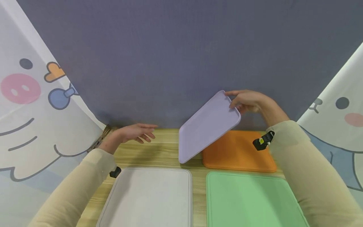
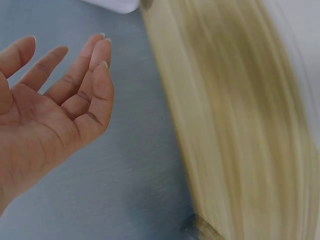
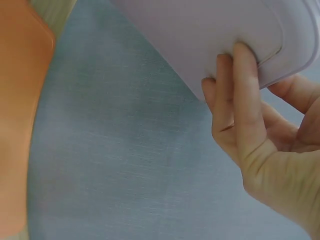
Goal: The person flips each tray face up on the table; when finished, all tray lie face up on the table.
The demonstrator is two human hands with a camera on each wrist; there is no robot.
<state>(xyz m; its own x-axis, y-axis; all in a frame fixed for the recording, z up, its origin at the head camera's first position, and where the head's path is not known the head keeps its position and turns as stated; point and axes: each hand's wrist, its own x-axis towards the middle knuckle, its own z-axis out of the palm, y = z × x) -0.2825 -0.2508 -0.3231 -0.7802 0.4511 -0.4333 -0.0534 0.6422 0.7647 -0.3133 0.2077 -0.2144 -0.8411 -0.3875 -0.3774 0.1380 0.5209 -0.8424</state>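
A lilac tray (image 1: 208,126) is tilted up at the back of the wood-grain table. My right hand (image 1: 248,101) pinches its raised right edge, and in the right wrist view several fingers (image 3: 246,95) lie along the underside of the tray (image 3: 200,35). The tray's lower left corner points down near the table and its right part hangs over an orange tray (image 1: 238,151). Off to the left, my left hand (image 1: 136,132) is held above the table with nothing in it; the left wrist view shows its palm (image 2: 40,120) and loosely bent fingers.
A white tray (image 1: 153,198) lies at the front left and a green tray (image 1: 252,198) at the front right. Behind the table rises a grey-blue panel (image 1: 170,63). Cartoon-printed sheets (image 1: 28,132) hang on both sides. A brownish object (image 1: 103,135) stands at the back left corner.
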